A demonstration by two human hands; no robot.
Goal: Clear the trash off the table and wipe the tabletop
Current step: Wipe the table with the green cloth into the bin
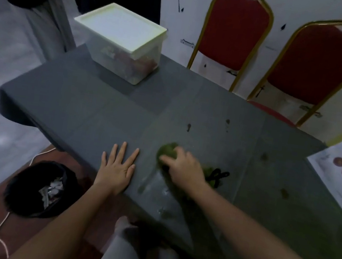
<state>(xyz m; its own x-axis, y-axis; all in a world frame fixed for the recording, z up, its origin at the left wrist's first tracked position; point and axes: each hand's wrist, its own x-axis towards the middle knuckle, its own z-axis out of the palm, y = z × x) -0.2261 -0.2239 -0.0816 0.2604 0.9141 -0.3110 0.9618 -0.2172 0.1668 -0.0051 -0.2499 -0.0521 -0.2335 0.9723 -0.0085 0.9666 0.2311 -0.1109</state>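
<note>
While the right hand (182,164) clutches the bunched green cloth (168,151) on the grey-covered tabletop (103,101) | left hand (119,166) flat, fingers spread, bracing | advice: overlapping strokes toward dark stains (188,127) beyond, firm pressure | trash sits in black bin (24,185)

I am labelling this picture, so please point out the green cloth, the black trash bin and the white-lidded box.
green cloth (168,149): head view, on the bunched part showing beyond the right hand's fingers.
black trash bin (21,191): head view, on its dark left wall.
white-lidded box (121,25): head view, on the lid's middle.
</note>
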